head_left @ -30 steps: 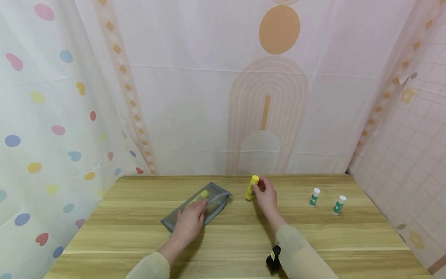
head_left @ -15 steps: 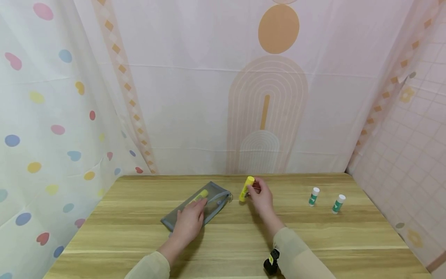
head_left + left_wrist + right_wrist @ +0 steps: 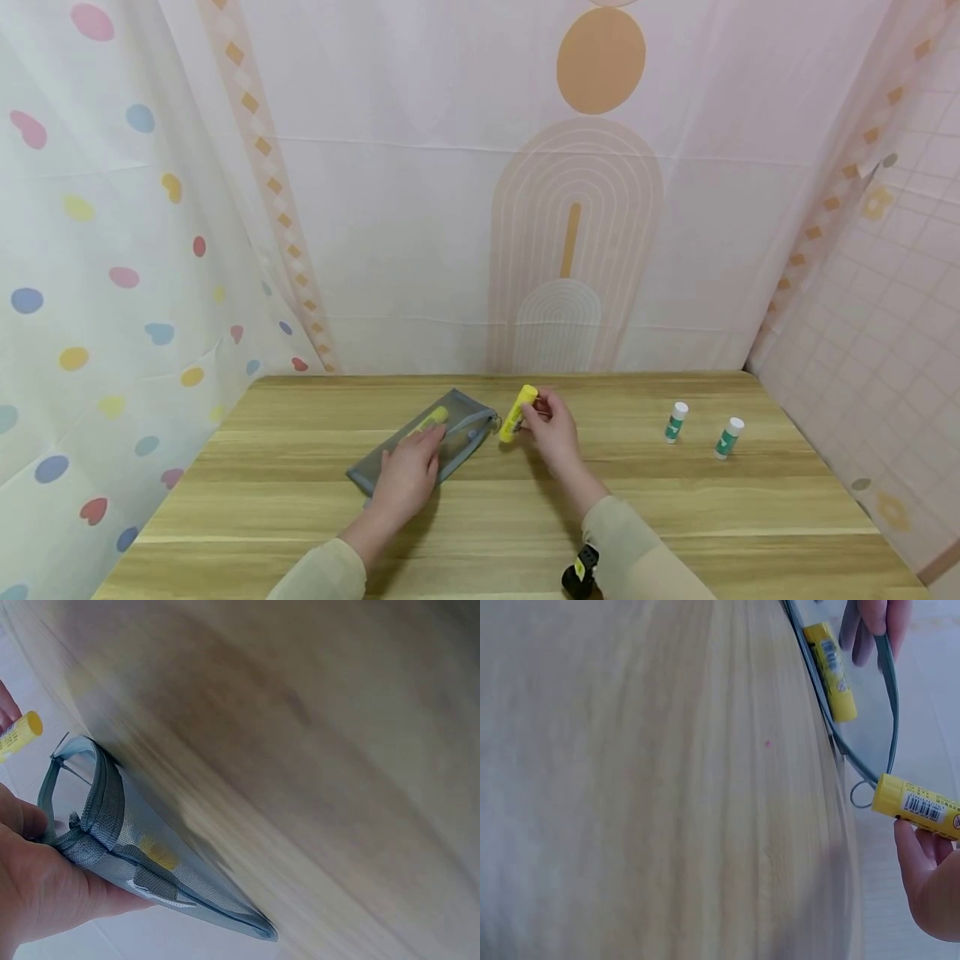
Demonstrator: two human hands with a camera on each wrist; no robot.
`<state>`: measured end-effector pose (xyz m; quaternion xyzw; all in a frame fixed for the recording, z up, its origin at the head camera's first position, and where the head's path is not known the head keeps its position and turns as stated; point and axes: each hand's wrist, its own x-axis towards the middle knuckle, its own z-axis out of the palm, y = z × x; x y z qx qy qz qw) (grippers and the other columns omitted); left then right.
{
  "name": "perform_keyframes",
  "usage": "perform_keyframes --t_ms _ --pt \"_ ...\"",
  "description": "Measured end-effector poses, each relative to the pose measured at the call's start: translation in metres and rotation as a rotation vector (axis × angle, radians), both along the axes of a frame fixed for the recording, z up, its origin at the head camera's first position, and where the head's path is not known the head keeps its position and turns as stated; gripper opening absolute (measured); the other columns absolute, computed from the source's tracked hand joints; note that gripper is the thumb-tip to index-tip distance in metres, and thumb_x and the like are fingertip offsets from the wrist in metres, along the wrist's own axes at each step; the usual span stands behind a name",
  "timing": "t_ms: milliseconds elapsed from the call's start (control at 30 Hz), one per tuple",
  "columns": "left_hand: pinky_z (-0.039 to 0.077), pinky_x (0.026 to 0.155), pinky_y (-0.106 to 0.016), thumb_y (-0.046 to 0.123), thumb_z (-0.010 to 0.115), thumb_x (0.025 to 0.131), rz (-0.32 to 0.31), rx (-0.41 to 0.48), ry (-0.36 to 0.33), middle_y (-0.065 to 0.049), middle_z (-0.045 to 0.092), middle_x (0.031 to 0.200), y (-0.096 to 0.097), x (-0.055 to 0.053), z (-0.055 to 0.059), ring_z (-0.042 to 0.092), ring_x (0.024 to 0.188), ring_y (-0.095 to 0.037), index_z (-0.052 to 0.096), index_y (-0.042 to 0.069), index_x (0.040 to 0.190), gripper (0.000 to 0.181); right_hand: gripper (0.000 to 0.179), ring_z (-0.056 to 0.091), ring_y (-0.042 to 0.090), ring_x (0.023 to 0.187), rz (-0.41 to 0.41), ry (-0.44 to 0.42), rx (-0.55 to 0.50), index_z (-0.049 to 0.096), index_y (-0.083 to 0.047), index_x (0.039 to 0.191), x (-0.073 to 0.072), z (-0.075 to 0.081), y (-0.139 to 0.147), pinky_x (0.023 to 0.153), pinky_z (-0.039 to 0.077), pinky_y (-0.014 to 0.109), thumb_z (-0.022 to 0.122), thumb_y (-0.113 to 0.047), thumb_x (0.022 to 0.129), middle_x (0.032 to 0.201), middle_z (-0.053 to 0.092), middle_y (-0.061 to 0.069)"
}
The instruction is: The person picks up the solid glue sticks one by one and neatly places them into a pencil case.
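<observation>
A grey mesh zip pouch (image 3: 459, 457) lies slanted on the table, its mouth held apart towards the right. My left hand (image 3: 407, 481) grips the pouch's edge; in the left wrist view the thumb and fingers pinch the rim beside the zip. Inside the pouch is a yellow glue stick (image 3: 830, 671), partly covered by the left hand in the head view. My right hand (image 3: 557, 435) pinches a second yellow glue stick (image 3: 517, 414), tilted, with its lower end close to the pouch's opening and the zip's metal ring (image 3: 861, 794).
Two small glue sticks with white caps and green labels, one (image 3: 676, 423) nearer and one (image 3: 729, 439) farther right, stand on the wooden table (image 3: 637, 475). A patterned curtain (image 3: 405, 250) hangs behind the table. A black device (image 3: 580, 573) sits at the right wrist.
My right hand has carried the yellow glue stick left towards the pouch's opening, and the stick now leans more. My left hand and the pouch have stayed in place.
</observation>
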<state>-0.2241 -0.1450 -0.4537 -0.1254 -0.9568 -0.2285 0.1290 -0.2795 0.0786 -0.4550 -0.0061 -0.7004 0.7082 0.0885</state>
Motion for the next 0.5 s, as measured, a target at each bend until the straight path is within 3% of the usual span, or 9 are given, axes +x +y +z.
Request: perform_keyframes --t_ms 500 --pt "0.031 0.089 -0.081 0.003 0.059 0.095 0.004 0.002 -0.002 -0.017 0.058 0.136 0.0 -0.001 0.0 0.052 0.125 -0.042 0.059 0.005 0.135 0.04 0.035 0.063 0.017 0.086 0.074 -0.073 -0.142 0.047 0.013 0.128 0.011 -0.002 -0.012 0.077 0.059 0.041 0.057 -0.002 0.099 0.107 0.056 0.016"
